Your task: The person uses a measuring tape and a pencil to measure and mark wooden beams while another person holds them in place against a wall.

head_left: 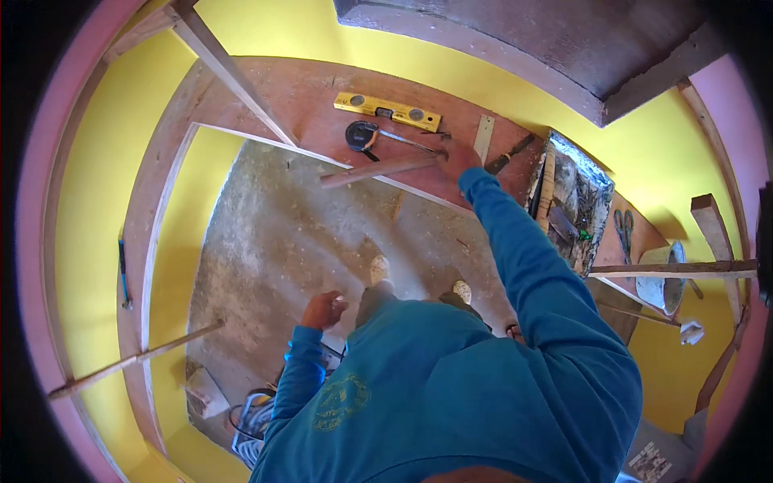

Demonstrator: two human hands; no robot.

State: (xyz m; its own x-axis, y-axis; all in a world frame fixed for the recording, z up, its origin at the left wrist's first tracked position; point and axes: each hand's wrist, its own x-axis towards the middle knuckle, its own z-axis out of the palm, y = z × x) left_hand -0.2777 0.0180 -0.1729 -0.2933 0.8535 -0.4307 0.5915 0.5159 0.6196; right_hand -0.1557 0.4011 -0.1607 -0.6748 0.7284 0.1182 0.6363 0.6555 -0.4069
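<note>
My right hand reaches over the reddish plywood bench and closes on the end of a narrow wooden strip, which sticks out leftward past the bench edge. Beside the strip lies a black tape measure; a thin blade-like length runs from it toward my right hand. A yellow spirit level rests behind the tape measure. Just right of the hand is a tool with a dark handle. My left hand hangs low over the floor, fingers curled; whether anything is in them is hidden.
A worn tray of nails and small tools stands on the bench at right, near scissors and a pale bucket. Wooden braces cross the left and right sides. A dark panel overhangs the back. Coiled cable lies at lower left.
</note>
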